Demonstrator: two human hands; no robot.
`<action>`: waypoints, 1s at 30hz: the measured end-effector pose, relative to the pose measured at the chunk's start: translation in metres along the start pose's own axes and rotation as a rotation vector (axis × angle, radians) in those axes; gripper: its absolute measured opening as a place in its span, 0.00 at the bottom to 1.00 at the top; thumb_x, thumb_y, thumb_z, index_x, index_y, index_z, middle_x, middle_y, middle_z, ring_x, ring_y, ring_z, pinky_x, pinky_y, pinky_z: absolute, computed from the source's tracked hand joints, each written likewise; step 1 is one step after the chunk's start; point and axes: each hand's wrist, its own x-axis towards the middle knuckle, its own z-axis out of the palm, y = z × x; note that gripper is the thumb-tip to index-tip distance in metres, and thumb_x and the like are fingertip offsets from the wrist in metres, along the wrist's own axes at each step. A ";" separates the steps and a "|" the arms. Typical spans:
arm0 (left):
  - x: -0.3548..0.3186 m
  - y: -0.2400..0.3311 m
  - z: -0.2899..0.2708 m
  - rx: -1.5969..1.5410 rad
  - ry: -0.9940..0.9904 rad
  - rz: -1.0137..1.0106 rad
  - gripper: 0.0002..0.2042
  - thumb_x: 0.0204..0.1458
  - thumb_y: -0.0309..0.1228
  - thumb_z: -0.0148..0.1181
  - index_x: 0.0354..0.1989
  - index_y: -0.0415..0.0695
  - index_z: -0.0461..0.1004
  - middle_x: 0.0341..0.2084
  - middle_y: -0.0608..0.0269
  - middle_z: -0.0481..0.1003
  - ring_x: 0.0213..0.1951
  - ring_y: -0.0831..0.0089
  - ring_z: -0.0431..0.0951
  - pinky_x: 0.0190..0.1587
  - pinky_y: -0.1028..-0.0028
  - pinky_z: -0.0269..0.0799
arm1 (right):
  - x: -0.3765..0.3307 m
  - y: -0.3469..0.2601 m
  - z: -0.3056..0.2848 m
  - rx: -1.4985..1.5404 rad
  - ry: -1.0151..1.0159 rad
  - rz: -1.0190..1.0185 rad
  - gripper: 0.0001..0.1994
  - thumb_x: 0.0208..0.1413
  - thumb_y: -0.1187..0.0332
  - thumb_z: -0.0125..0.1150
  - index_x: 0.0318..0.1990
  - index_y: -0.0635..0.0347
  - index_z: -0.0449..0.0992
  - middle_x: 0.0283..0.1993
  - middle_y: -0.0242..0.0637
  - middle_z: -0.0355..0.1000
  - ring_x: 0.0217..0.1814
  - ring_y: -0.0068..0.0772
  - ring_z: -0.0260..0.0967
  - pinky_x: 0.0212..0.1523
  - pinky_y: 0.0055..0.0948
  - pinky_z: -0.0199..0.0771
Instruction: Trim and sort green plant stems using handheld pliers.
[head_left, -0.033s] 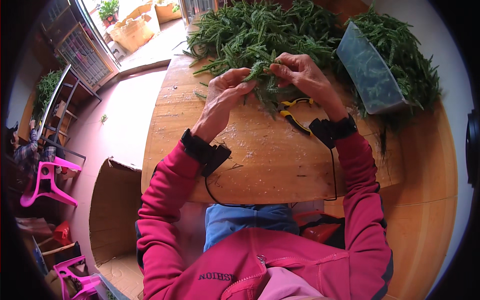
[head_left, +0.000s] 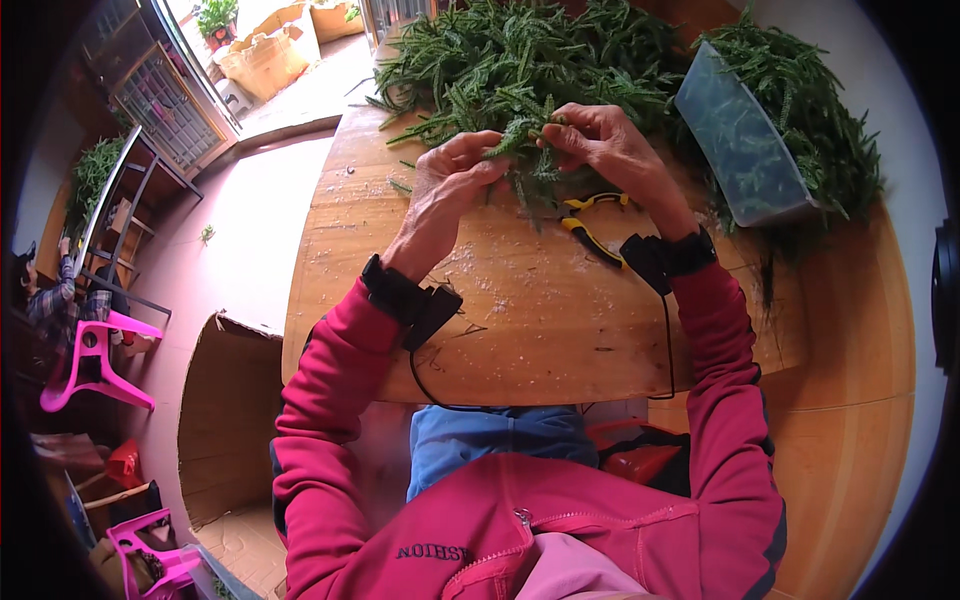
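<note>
Left hand (head_left: 452, 175) and right hand (head_left: 598, 140) fingers pinch green sprig (head_left: 515, 135) above tabletop (head_left: 520, 310); better grip near stem, avoid crushing needles

Pliers (head_left: 592, 226) lie on the table (head_left: 520, 320) (before the greenery (head_left: 520, 60)), tub (head_left: 735, 140) right.

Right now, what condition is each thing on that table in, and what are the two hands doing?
Left hand: pinching one end of a green sprig.
Right hand: pinching the sprig's other end.
Green sprig: held between both hands, above the table.
Pile of green cuttings: heaped loose at the table's far edge.
Yellow-handled pliers: lying flat, untouched.
Clear plastic bin: tilted, greenery behind it.
Wooden table: dusted with pale crumbs.
</note>
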 end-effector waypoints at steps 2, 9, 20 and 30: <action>-0.003 0.004 0.001 -0.051 -0.047 0.031 0.21 0.58 0.33 0.57 0.59 0.43 0.66 0.45 0.62 0.76 0.41 0.77 0.76 0.46 0.75 0.72 | -0.001 0.000 0.002 0.018 0.002 0.003 0.12 0.62 0.62 0.56 0.41 0.63 0.75 0.32 0.24 0.70 0.32 0.11 0.65 0.33 0.16 0.70; -0.010 0.017 0.011 -0.200 -0.005 -0.096 0.20 0.58 0.28 0.56 0.59 0.42 0.65 0.45 0.60 0.77 0.42 0.75 0.78 0.46 0.74 0.73 | -0.005 -0.001 0.009 -0.021 0.024 0.004 0.11 0.61 0.64 0.58 0.44 0.64 0.75 0.32 0.23 0.71 0.31 0.11 0.65 0.32 0.15 0.69; -0.014 0.001 0.000 -0.303 -0.015 0.037 0.21 0.56 0.26 0.58 0.59 0.43 0.64 0.43 0.61 0.77 0.44 0.73 0.78 0.47 0.74 0.74 | -0.009 -0.016 0.006 0.014 0.170 -0.103 0.15 0.59 0.61 0.61 0.49 0.60 0.75 0.30 0.24 0.70 0.31 0.12 0.66 0.32 0.15 0.69; -0.013 0.002 0.002 -0.243 0.063 0.092 0.15 0.56 0.23 0.58 0.52 0.40 0.70 0.42 0.60 0.77 0.46 0.70 0.78 0.47 0.74 0.75 | -0.010 -0.014 0.016 -0.293 0.280 -0.287 0.17 0.58 0.63 0.63 0.52 0.58 0.75 0.35 0.26 0.71 0.37 0.17 0.68 0.37 0.19 0.72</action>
